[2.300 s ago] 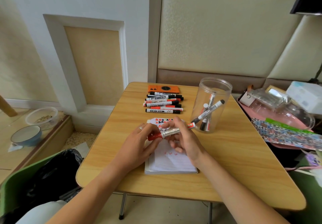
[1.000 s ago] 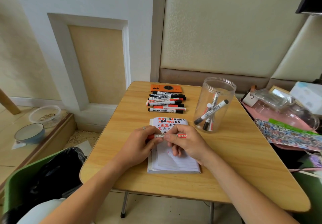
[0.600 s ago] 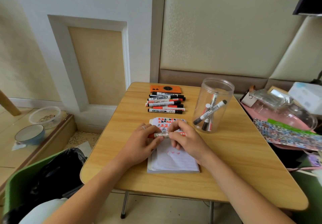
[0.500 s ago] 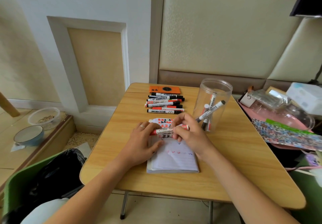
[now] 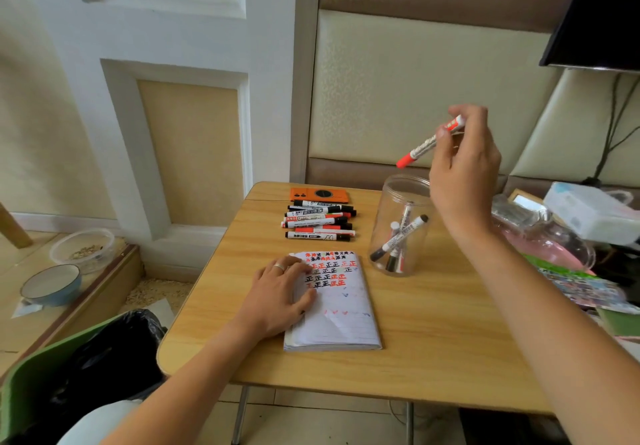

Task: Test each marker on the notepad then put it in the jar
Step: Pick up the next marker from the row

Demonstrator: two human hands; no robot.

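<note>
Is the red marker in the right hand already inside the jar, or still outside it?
Outside. The right hand holds the red marker tilted above the jar mouth.

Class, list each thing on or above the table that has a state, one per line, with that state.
Red marker: capped, held tilted above the jar.
Jar: open, upright, markers inside.
Notepad: open, page partly written.
Right hand: pinches the red marker.
Left hand: rests flat on the notepad.

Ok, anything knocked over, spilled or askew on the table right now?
Nothing stands out. The jar stands upright, the notepad lies flat under the left hand, and the right hand holds a capped red marker above the jar.
</note>
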